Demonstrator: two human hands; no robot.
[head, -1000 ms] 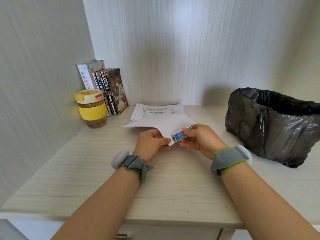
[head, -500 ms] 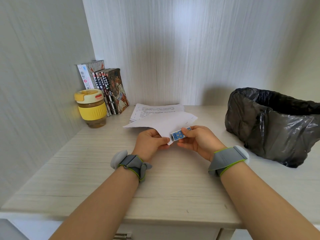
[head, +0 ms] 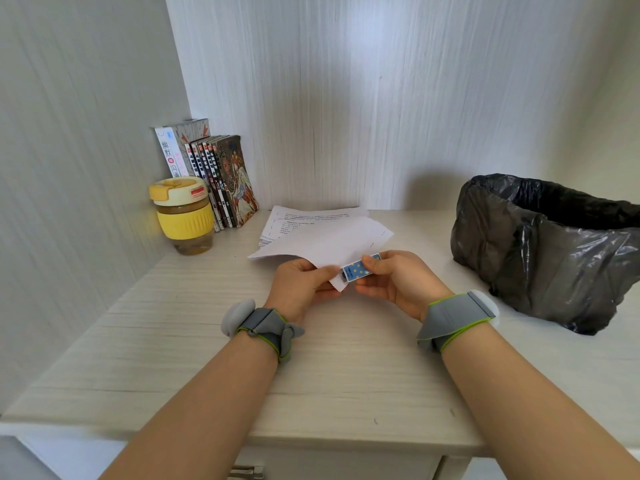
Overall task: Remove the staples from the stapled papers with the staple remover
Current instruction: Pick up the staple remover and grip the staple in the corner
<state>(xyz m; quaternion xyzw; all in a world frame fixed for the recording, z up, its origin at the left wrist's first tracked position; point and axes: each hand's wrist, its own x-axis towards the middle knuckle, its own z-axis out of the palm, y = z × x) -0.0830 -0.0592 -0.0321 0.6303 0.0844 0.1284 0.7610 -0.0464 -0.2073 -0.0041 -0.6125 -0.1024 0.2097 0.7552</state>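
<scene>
A set of white stapled papers (head: 332,242) is lifted off the desk, its near corner pinched by my left hand (head: 299,284). My right hand (head: 398,282) grips a small blue staple remover with yellow dots (head: 358,268), and the tool's dark tip meets that same paper corner. The staple itself is too small to see. A second stack of printed sheets (head: 311,216) lies flat on the desk behind the held set.
A black bin bag over a container (head: 550,247) stands at the right. At the back left are a yellow-lidded cup (head: 183,214) and a row of books (head: 211,174) against the wall. Walls close in the desk (head: 214,358) on the left and behind.
Both hands with the papers and the remover have shifted slightly left and toward me. The tool stays at the paper corner.
</scene>
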